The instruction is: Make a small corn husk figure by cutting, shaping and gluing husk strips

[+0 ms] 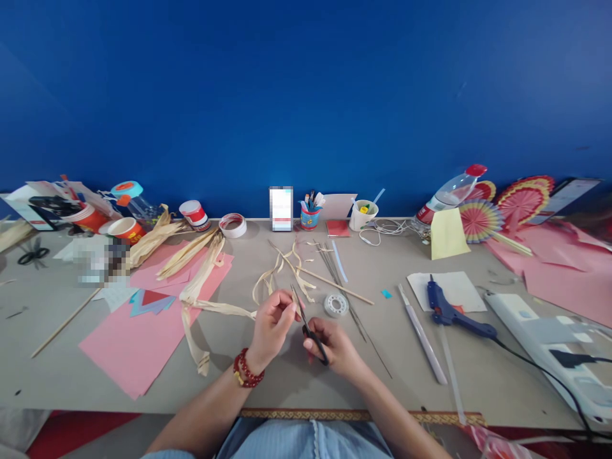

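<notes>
My right hand is closed round the black handles of a pair of scissors, whose blades point up and to the left. Pinched in my left hand is a pale dried husk strip, partly hidden by the fingers, close against the blades. A longer husk strip runs from my left hand across to a knotted husk bunch on pink paper. Thin husk shreds and a wooden stick lie just beyond my hands. A clear tape roll rests near my right hand.
To the right are a white-handled craft knife, a blue glue gun with its cord, and a power strip. Pink sheets lie left. Along the wall stand paper cups, a phone and a plastic bottle.
</notes>
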Demonstrator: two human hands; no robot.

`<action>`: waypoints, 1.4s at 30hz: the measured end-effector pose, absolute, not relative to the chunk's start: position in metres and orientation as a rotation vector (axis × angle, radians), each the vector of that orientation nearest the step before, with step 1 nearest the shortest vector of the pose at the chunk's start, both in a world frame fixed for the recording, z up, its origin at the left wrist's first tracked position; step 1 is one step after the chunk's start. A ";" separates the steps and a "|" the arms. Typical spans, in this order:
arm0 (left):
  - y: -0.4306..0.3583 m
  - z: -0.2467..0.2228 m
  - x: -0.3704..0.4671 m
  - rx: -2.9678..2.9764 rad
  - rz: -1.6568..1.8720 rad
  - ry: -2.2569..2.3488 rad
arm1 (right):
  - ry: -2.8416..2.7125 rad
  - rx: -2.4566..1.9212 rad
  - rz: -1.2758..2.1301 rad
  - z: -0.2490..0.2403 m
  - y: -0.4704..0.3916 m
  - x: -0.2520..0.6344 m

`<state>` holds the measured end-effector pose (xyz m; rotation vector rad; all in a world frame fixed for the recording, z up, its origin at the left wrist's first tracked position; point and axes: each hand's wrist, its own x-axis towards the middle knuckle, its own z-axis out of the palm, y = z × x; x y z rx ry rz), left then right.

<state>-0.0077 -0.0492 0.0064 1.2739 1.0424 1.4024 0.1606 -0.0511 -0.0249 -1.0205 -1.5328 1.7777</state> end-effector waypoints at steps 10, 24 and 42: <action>-0.049 0.008 -0.007 1.270 1.384 1.069 | -1.572 -1.049 1.756 -0.022 -0.050 0.163; -0.048 0.009 -0.008 1.303 1.362 1.051 | -1.685 -1.098 1.675 -0.020 -0.045 0.170; -0.047 0.007 -0.008 1.246 1.380 1.023 | -1.788 -1.182 1.558 -0.023 -0.044 0.175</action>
